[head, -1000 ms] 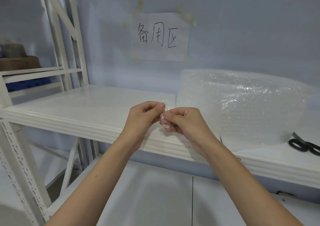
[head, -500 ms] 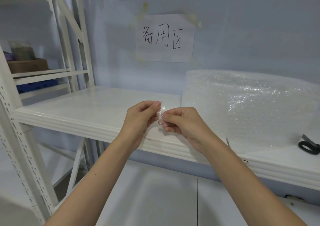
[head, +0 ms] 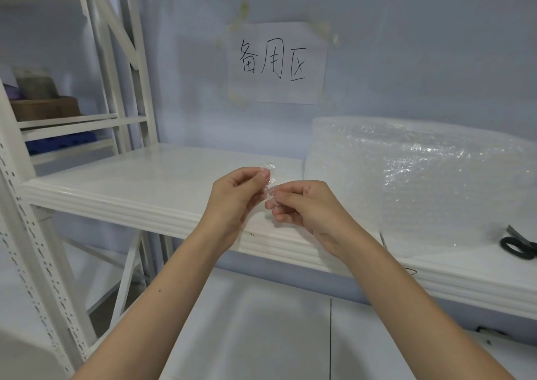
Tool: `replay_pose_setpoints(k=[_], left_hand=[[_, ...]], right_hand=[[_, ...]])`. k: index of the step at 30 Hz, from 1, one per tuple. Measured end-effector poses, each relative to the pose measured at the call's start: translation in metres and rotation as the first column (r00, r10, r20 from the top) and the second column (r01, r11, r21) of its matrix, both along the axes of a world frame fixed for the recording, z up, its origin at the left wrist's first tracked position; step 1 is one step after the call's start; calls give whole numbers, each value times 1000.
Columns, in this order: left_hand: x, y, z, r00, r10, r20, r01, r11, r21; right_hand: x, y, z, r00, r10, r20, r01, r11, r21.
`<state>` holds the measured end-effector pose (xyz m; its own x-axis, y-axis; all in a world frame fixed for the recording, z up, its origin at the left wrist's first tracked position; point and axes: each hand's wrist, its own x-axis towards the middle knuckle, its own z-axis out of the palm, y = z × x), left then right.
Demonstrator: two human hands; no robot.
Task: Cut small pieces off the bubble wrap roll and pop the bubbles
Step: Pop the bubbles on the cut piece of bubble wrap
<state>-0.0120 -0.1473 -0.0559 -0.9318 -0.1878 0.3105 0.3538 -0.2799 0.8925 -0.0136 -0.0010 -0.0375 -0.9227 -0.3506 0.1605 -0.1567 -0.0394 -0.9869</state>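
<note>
A small clear piece of bubble wrap [head: 270, 184] is held in the air just in front of the white shelf's edge. My left hand [head: 235, 202] pinches its upper end between thumb and fingers. My right hand [head: 305, 208] pinches its lower end, fingers curled. The two hands almost touch. The big bubble wrap roll [head: 421, 182] lies on the shelf to the right of my hands. Black scissors [head: 518, 244] lie on the shelf at the far right, partly cut off by the frame edge.
The white shelf board [head: 139, 182] stretches bare to the left of the roll. A paper sign [head: 277, 62] is taped to the wall behind. A white metal rack [head: 96, 89] with boxes stands at the left. A lower white shelf [head: 261, 336] lies below my arms.
My hands stay together on the small piece, with the left fingers shifted slightly up and the right slightly down. The view has turned a little left, so roll and scissors sit further right.
</note>
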Motion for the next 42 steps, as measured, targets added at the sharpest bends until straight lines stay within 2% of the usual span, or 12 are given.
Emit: replay_pose_setpoints(k=[6, 24, 42], left_hand=[[1, 1, 2, 1000, -26, -8, 26, 999, 31], [2, 5, 3, 998, -53, 24, 52, 997, 65], [3, 3, 5, 997, -75, 19, 74, 996, 54]], right_hand=[[0, 1, 0, 998, -7, 59, 6, 1000, 13], [2, 6, -2, 1000, 5, 1, -5, 994, 110], [2, 5, 2, 999, -29, -22, 31, 995, 99]])
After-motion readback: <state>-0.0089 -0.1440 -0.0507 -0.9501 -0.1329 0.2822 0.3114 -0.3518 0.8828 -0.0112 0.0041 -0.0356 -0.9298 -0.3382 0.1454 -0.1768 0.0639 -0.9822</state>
